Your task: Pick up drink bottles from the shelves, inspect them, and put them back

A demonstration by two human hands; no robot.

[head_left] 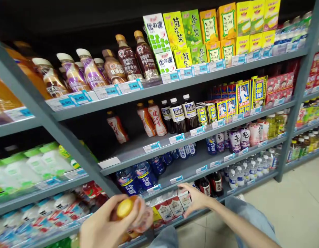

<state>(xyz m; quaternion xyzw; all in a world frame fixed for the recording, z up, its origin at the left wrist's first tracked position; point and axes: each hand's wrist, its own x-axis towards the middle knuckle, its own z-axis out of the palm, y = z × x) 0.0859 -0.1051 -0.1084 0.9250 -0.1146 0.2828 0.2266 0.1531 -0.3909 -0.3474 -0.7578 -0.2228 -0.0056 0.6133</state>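
My left hand [104,225] is wrapped round a bottle with a yellow cap [125,208], held low in front of the grey shelving. My right hand [194,199] reaches to the lowest shelf, fingers curled around the white and red drink cartons [172,205] that stand there; whether it grips one I cannot make out. Dark bottles [211,184] stand just to the right of that hand.
Grey shelves [149,146] run up and to the right, packed with bottled teas, blue water bottles [136,175], cans and yellow and green juice cartons [216,31]. Price tags line each shelf edge. Pale floor tiles [299,206] lie at the lower right. My jeans show at the bottom.
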